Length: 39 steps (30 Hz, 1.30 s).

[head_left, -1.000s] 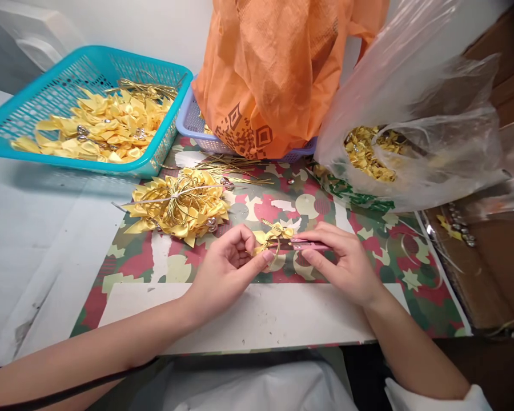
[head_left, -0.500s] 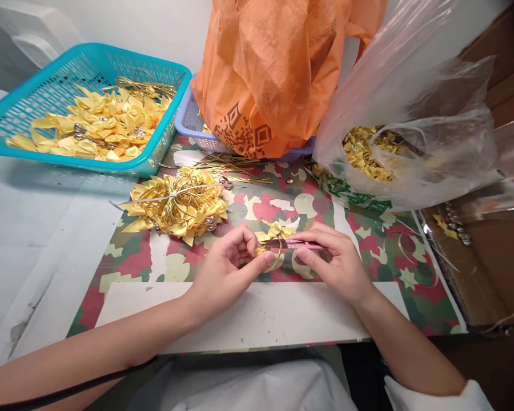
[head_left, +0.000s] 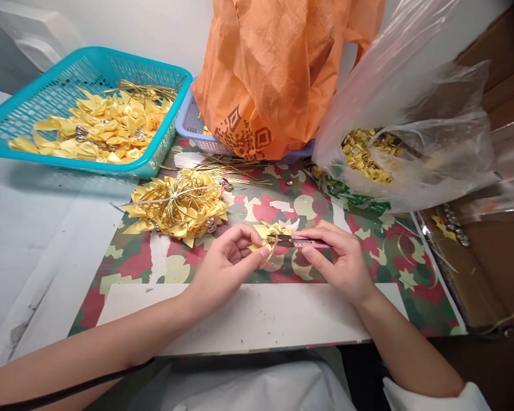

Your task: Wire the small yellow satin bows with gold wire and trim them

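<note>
My left hand pinches a small yellow ribbon flower with a looped gold cord, just above the patterned mat. Between the thumb and fingers of my right hand is a pair of pink-handled snips. Their dark blades point left and lie against the flower and its cord. A tied bundle of yellow ribbon flowers, gold cords gathered at its middle, lies on the mat to the upper left of my hands.
A teal basket of yellow flowers stands at the back left. Behind the mat, an orange bag rests on a purple basket. A clear plastic bag with gold pieces sits at the right. Gold cords lie behind the bundle.
The snips and my right hand have shifted slightly to the right. The flower and cord loop have turned a little in my left hand, which has barely moved.
</note>
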{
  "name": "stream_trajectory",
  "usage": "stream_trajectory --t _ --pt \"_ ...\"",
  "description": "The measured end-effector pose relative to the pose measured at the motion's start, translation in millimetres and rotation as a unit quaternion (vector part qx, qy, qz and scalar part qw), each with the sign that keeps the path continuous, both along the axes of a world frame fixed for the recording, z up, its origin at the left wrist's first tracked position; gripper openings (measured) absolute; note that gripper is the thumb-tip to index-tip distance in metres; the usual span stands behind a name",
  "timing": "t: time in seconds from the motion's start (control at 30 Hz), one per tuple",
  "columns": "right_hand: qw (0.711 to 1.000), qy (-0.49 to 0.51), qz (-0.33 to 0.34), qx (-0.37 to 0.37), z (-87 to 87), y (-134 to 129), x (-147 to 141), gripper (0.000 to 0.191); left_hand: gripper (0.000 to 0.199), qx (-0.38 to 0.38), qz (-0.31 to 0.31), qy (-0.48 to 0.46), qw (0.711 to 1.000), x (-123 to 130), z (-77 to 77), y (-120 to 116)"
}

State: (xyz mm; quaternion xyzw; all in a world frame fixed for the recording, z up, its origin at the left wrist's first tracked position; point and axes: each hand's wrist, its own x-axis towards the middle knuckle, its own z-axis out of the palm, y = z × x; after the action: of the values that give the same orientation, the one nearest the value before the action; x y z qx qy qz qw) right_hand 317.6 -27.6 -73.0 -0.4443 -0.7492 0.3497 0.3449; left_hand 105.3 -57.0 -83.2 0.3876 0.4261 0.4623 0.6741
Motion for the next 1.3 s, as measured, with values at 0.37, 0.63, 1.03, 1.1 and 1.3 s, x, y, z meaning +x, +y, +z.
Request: stream_trajectory --t 0.37,0.63,1.03,1.1,1.3 --pt "0.971 -0.048 0.022 0.235 0.0 1.6 -0.7 0.023 0.017 -0.002 -0.008 -0.055 0.998 -0.2 4.3 -0.8" --pt "0.965 -0.051 0.021 0.255 0.5 3.2 1.0 0.023 0.009 -0.003 -0.004 -0.061 0.998 -1.5 0.4 -1.3" --pt "0.957 -0.049 0.033 0.285 -2.2 1.7 2.3 0.026 0.005 -0.013 0.021 -0.006 1.0 -1.2 0.3 -0.6" --pt "0.956 -0.047 0.021 0.289 -2.5 1.7 1.6 0.027 0.006 -0.02 0.016 -0.001 1.0 -0.8 0.9 -0.8" --pt "0.949 -0.072 -0.008 0.307 -5.4 -0.1 -1.3 0.024 0.013 -0.03 0.005 -0.015 0.999 -0.2 0.4 -1.2"
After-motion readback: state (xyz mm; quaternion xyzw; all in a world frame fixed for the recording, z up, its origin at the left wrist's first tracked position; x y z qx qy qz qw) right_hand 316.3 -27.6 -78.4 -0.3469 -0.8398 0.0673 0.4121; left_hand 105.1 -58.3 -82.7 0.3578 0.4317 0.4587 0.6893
